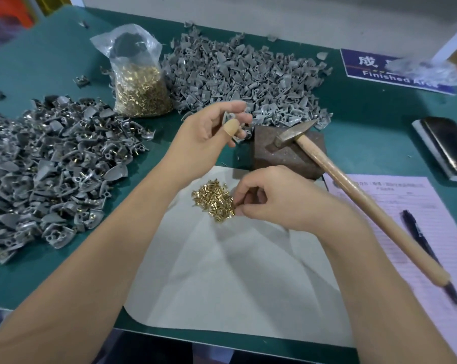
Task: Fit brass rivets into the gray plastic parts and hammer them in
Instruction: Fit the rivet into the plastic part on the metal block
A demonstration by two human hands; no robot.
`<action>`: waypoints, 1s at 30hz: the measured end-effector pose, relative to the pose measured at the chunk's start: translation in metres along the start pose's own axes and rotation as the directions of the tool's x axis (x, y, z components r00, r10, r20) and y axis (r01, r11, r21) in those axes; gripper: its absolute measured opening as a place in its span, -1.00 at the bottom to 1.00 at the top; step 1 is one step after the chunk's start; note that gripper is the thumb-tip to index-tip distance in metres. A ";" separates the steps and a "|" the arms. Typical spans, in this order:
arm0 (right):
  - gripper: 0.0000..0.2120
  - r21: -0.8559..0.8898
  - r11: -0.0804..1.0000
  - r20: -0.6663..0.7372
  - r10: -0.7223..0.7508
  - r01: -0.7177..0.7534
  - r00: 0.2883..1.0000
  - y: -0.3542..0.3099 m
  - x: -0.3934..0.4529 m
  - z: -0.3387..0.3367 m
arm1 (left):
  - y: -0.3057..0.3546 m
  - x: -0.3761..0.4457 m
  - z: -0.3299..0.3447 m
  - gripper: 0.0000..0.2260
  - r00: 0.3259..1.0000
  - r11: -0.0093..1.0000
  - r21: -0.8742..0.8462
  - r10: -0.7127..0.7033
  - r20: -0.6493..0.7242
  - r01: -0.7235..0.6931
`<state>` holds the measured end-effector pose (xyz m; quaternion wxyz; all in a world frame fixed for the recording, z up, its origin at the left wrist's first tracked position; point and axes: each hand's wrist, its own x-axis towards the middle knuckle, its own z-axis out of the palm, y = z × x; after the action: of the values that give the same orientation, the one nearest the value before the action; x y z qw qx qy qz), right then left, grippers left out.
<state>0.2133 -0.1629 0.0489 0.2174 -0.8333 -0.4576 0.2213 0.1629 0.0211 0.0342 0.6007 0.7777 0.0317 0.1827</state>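
**Operator:** State the hand positions and the likely faults.

**Supervisor:** The left hand (209, 127) is raised above the middle of the worktop (64, 61), fingers curled round one gray plastic part (228, 118); a tan guard covers the thumb tip. The right hand (277, 198) is lowered to the small pile of brass rivets (215, 199) on the white cloth (222, 271), fingertips closed in a pinch at the pile's right edge. Whether a rivet is already caught is hidden.

**Operator:** Faults?

**Supervisor:** Judged from here — a rivet may slip from the pinch and roll off the cloth, or two may lift together. The part may turn in the left hand, so the hole faces away. The hammer (295, 136) lies with its head on the brown block (287, 153) and its handle over the paper form (419, 206); a careless reach could knock it.

**Operator:** Surface and room?

**Supervisor:** Green worktop. Unfitted gray parts (243, 77) are heaped toward the far edge, the rivet bag (140, 82) beside them; riveted parts (51, 166) are heaped at the left edge. A pen (416, 232) lies on the form, a dark flat object (448, 145) sits at the right edge — and a blue "Finished Area" sign (379, 72) near the far right corner.
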 end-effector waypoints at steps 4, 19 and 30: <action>-0.92 0.012 1.000 0.003 -0.007 0.007 1.000 0.000 0.000 -0.003 | -0.001 0.001 0.004 -0.75 0.999 0.983 -0.179 -0.048 -0.019 0.044; -0.83 -0.117 0.992 0.051 0.057 -0.050 0.997 -0.002 -0.005 -0.011 | -0.011 -0.002 0.013 -0.79 0.969 1.000 -0.021 0.006 -0.248 -0.011; -0.83 -0.124 0.986 0.072 0.117 -0.108 0.991 0.002 -0.014 -0.018 | -0.002 -0.006 0.025 -0.80 0.992 0.993 0.106 0.067 -0.109 -0.056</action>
<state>0.2178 -0.1792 0.0643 0.1359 -0.8600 -0.4304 0.2380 0.1658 -0.0033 0.0253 0.5515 0.7965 0.0506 0.2426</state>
